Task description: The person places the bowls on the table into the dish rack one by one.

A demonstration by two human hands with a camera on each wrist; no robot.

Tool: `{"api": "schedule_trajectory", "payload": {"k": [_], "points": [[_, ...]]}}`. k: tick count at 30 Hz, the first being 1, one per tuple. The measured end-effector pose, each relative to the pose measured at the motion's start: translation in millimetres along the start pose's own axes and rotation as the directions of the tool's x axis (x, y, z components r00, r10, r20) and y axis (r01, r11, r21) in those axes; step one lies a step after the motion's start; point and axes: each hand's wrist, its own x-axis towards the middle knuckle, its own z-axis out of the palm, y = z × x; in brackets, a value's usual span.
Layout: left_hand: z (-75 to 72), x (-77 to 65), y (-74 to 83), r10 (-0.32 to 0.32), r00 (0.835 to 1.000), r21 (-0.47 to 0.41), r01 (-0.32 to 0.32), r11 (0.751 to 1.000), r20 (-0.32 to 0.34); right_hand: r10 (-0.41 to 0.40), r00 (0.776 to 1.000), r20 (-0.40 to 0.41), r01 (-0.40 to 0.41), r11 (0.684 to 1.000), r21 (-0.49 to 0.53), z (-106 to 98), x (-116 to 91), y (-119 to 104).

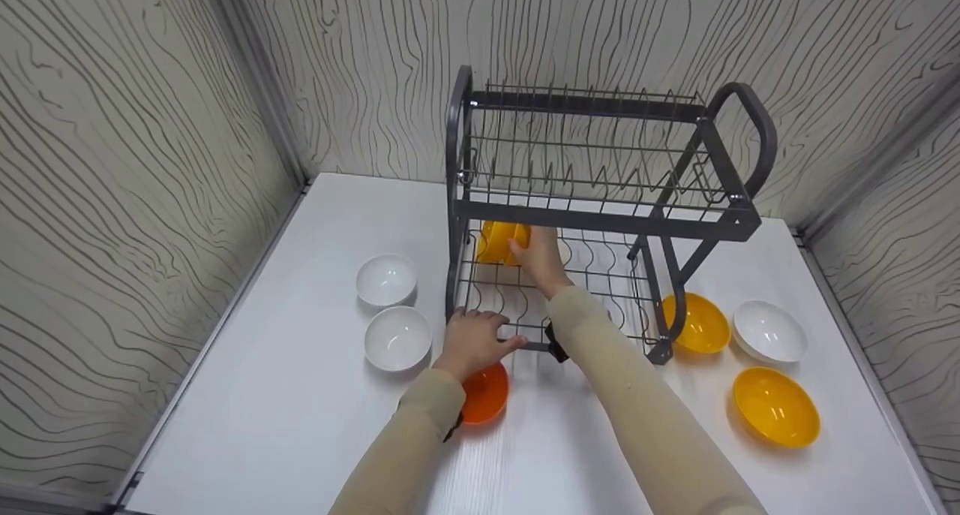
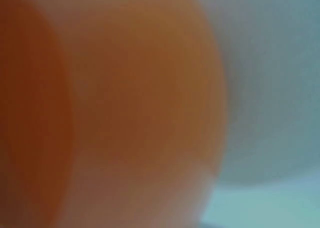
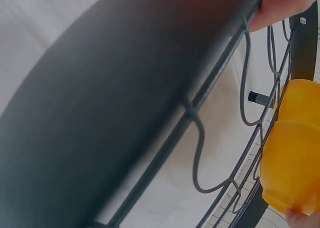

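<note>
My right hand [image 1: 541,260] reaches into the lower tier of a dark two-tier dish rack [image 1: 607,218] and holds a yellow bowl [image 3: 292,163] tipped on its side. Another yellow bowl [image 3: 300,97] stands against it toward the rack's left end. My left hand [image 1: 472,342] grips the front left corner of the lower tier, its thumb along the front rail. Below the left wrist, partly covered by it, lies an orange bowl [image 1: 487,395]. The left wrist view is blurred, with orange surfaces [image 2: 145,97] filling most of it.
Two white bowls [image 1: 386,280] [image 1: 397,338] stand left of the rack on the white table [image 1: 300,350]. To the right are a yellow bowl [image 1: 701,323] close against the rack's leg, a white bowl [image 1: 770,332] and a yellow bowl [image 1: 776,408] nearer the front. Patterned panels enclose the table.
</note>
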Motion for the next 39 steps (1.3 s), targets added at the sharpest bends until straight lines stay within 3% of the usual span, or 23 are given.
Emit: {"api": "schedule_trajectory", "payload": {"k": [10,25,39], "points": [[-0.1,-0.8,0.8,0.002,1.0,0.026,-0.002,1.0,0.002,-0.02,0.999,-0.027,0.018,0.999,-0.04,1.3,2.6,1.4],[0.6,-0.3,0.8,-0.005,1.0,-0.007,0.005,1.0,-0.001,0.007,0.999,-0.05,-0.01,0.999,-0.048,5.9,5.8,3.8],[1.1,-0.4,-0.7,0.022,0.999,0.06,-0.021,0.998,-0.023,0.017,1.0,-0.013,-0.016,0.998,0.068,3.4,5.7,9.2]]}}
